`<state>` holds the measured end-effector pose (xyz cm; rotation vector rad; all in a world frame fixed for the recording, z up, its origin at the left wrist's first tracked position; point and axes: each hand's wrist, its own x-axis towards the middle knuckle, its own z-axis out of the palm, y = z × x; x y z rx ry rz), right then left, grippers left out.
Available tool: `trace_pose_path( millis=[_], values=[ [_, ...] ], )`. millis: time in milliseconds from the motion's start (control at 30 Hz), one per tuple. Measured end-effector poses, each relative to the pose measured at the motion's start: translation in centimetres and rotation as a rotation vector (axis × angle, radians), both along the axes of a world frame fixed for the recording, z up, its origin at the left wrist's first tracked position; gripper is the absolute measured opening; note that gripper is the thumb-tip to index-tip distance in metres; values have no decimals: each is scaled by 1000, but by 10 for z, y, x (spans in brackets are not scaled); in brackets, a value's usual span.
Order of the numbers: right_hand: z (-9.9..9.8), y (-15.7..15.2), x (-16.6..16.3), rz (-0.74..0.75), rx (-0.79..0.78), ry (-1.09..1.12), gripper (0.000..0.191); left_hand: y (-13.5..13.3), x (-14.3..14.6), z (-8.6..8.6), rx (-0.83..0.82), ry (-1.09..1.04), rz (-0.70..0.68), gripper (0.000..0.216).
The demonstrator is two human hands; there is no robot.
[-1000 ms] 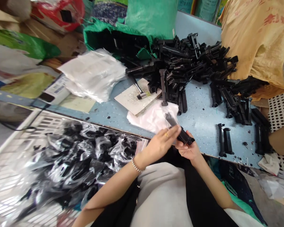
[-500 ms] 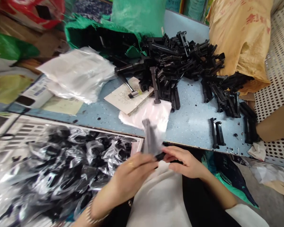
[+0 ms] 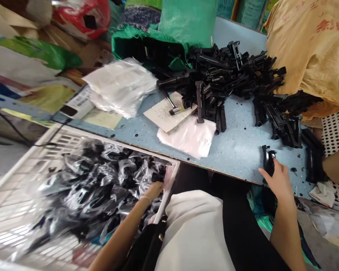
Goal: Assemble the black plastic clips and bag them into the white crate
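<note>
My right hand (image 3: 281,182) is at the table's front right, thumb and fingers closed around a long black plastic part (image 3: 269,162) lying there. The fingers hide part of it, and a second such part seems to lie against it. On the left, my left hand (image 3: 157,189) reaches down to the basket's near right corner, over black parts in clear plastic bags (image 3: 127,169). Its fingertips are hidden, so I cannot make out whether it holds anything. A big heap of loose black parts (image 3: 220,71) covers the back of the table.
The white basket (image 3: 19,165) stands left against the blue table (image 3: 237,143). Clear bags (image 3: 121,86), a hammer-like tool (image 3: 173,109) on a board (image 3: 161,116) and a white sheet (image 3: 194,139) lie on the table. Another person's arm (image 3: 337,169) is at right.
My hands were together in front of me with a bagged black part. They have parted: left into the basket, right out to the parts at right. The view has shifted left.
</note>
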<state>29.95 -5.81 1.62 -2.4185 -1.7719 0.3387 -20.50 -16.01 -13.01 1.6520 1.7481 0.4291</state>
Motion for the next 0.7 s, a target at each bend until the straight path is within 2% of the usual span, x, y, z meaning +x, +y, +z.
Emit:
trace_pose_path(
  millis=[33, 100, 200, 233, 300, 333, 400, 467, 533, 633, 700],
  values=[
    [-4, -4, 5, -28, -32, -25, 94, 5, 6, -3, -9, -3, -29, 34],
    [-8, -11, 13, -69, -28, -68, 94, 17, 16, 2, -18, -14, -83, 34],
    [-11, -16, 16, -106, 17, -8, 79, 45, 35, 37, -21, -65, -179, 23],
    [-11, -15, 13, -118, 30, 100, 72, 58, 45, 53, -5, -108, -216, 17],
    [-11, -12, -2, -155, 57, 461, 60, 88, 72, 86, 114, -193, -246, 16],
    [-11, -9, -14, -179, 58, 679, 56, 106, 88, 100, 233, -201, -211, 19],
    [-10, -4, -43, -213, 19, 1066, 50, 140, 116, 119, 441, -62, -86, 15],
    [-9, 0, -72, -193, -86, 1320, 43, 168, 132, 124, 459, 108, -16, 12],
    [-8, 3, -96, -137, -188, 1495, 38, 185, 132, 120, 378, 142, -27, 9],
    [-9, 9, -118, -95, -339, 1723, 36, 192, 113, 111, 322, -78, -84, 22],
    [-9, 14, -127, -115, -449, 1851, 35, 190, 103, 110, 296, -235, -53, 23]
  ],
)
